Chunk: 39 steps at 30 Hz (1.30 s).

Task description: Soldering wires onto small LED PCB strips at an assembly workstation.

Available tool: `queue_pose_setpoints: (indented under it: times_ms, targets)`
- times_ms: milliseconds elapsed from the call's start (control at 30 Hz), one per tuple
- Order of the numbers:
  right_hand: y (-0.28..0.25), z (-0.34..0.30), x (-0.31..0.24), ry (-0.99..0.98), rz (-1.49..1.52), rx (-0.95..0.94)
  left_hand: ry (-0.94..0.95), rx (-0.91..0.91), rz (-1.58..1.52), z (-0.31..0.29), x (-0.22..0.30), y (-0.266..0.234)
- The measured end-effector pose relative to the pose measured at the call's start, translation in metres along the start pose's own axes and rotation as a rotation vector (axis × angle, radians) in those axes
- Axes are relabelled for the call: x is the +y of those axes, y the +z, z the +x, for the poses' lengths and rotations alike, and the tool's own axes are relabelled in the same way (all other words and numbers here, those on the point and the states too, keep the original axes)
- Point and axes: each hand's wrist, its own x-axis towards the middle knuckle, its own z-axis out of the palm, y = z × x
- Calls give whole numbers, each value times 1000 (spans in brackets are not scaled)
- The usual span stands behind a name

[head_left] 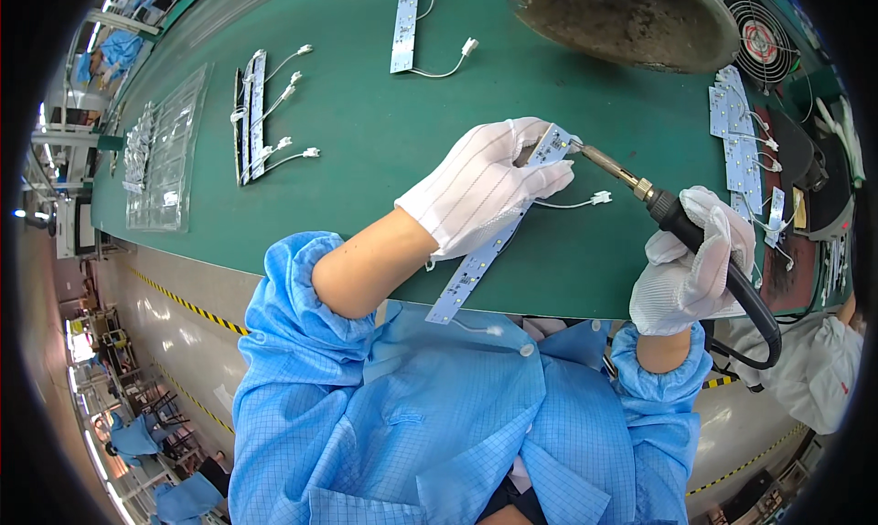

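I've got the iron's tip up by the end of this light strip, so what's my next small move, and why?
Perhaps nudge the soldering iron gently with your right hand to settle its tip on the light strip: the tip is right at the strip's upper end, contact is unclear, and your left hand holds the strip.

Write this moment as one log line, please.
left hand: holding LED strip | right hand: gripping soldering iron | iron tip: at strip's upper end
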Motion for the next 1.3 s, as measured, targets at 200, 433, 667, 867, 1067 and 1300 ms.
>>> queue_pose_setpoints:
  times_ms: [200, 433, 667, 867, 1067, 1300]
  targets:
    - [-5, 3, 0, 125, 334, -93, 166, 76, 72, 4, -13, 7]
    - [8, 1, -6, 222, 360, 83, 73, 13, 118, 2, -8, 6]
    - [7, 2, -6, 217, 350, 67, 166, 26, 234, 2, -7, 5]
    - [3, 5, -16, 351, 385, 63, 213, 21, 264, 3, -8, 4]
    - [9, 0, -8, 273, 297, 141, 213, 34, 156, 2, -9, 4]
    - [3, -4, -10, 334, 240, 101, 275, 13, 238, 0, -4, -2]
